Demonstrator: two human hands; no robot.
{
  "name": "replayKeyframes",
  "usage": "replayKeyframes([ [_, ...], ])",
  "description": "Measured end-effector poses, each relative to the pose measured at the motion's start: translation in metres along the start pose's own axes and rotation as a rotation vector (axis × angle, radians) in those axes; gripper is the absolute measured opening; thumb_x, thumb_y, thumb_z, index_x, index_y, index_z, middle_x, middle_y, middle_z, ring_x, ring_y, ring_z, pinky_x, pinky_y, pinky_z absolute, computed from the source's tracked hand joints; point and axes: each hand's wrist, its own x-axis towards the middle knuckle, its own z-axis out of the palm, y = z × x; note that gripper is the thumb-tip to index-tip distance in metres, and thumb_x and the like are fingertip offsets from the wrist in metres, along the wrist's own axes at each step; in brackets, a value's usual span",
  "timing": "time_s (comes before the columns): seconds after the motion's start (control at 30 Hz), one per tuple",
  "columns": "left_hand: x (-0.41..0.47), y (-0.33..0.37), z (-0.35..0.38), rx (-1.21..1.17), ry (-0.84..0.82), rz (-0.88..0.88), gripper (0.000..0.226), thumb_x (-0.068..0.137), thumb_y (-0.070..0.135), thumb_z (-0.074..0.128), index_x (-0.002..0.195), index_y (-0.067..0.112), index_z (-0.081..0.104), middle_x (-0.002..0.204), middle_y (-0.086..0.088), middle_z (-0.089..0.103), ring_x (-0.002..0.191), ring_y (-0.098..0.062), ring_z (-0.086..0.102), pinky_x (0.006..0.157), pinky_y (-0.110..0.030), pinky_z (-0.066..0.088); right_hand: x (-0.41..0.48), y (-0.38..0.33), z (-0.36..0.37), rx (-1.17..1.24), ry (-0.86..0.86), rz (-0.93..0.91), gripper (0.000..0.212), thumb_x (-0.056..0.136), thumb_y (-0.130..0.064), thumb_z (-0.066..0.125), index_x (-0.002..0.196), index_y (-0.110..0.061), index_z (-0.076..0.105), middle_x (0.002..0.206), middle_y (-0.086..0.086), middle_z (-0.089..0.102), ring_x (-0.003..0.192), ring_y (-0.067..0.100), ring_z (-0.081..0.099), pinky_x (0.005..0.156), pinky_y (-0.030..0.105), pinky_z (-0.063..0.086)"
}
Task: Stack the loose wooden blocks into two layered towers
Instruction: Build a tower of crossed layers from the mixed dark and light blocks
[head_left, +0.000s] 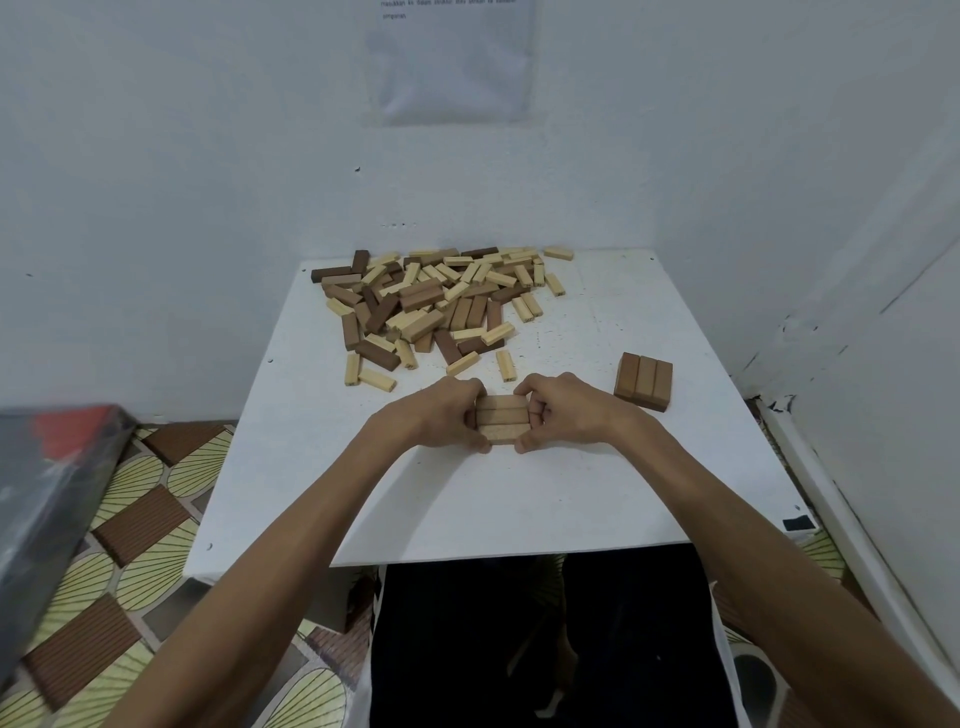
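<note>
Three tan wooden blocks (502, 418) lie side by side as one flat layer near the middle of the white table (519, 493). My left hand (447, 415) grips the layer's left ends with curled fingers and thumb. My right hand (563, 415) grips its right ends the same way. A second layer of three brown blocks (644, 382) sits flat to the right, apart from both hands. A large pile of loose light and dark blocks (436, 306) covers the far part of the table.
White walls close in behind and to the right of the table. A dark bag (47, 493) lies on the patterned floor at the left. The table's near edge is above my dark-clothed lap.
</note>
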Motion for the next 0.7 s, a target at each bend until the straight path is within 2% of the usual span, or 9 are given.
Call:
replayKeyframes([
  [0.3, 0.0007, -0.0004, 0.0032, 0.011, 0.016, -0.020, 0.056, 0.083, 0.037, 0.082, 0.125, 0.012, 0.054, 0.107, -0.004, 0.062, 0.096, -0.023, 0.059, 0.087, -0.043, 0.054, 0.0049, -0.0006, 0.0008, -0.056, -0.017, 0.018, 0.075, 0.075, -0.040, 0.090, 0.136, -0.016, 0.052, 0.096, -0.002, 0.067, 0.092, 0.015, 0.062, 0.085, 0.038, 0.054],
  [0.47, 0.0005, 0.0000, 0.0019, 0.051, 0.103, 0.019, 0.063, 0.076, 0.043, 0.086, 0.126, 0.014, 0.063, 0.112, -0.003, 0.056, 0.098, -0.020, 0.052, 0.087, -0.036, 0.050, 0.0048, 0.0002, 0.0017, -0.093, -0.012, 0.032, 0.076, 0.076, -0.043, 0.089, 0.137, -0.018, 0.051, 0.102, -0.001, 0.065, 0.097, 0.018, 0.060, 0.088, 0.039, 0.053],
  [0.6, 0.0007, -0.0026, -0.0002, 0.054, 0.114, 0.020, 0.070, 0.072, 0.048, 0.088, 0.132, 0.019, 0.064, 0.113, -0.002, 0.050, 0.102, -0.020, 0.048, 0.084, -0.032, 0.045, 0.0048, -0.0039, -0.0005, -0.162, 0.013, 0.016, 0.070, 0.076, -0.043, 0.089, 0.132, -0.017, 0.056, 0.109, -0.002, 0.055, 0.099, 0.017, 0.052, 0.081, 0.033, 0.047],
  [0.7, 0.0014, -0.0017, -0.0010, 0.068, 0.120, 0.028, 0.070, 0.072, 0.047, 0.088, 0.131, 0.018, 0.064, 0.117, -0.003, 0.048, 0.102, -0.018, 0.046, 0.082, -0.030, 0.041, 0.0057, -0.0060, -0.0022, -0.222, 0.019, -0.002, 0.072, 0.075, -0.047, 0.088, 0.132, -0.017, 0.057, 0.122, 0.000, 0.048, 0.110, 0.017, 0.047, 0.093, 0.036, 0.047],
])
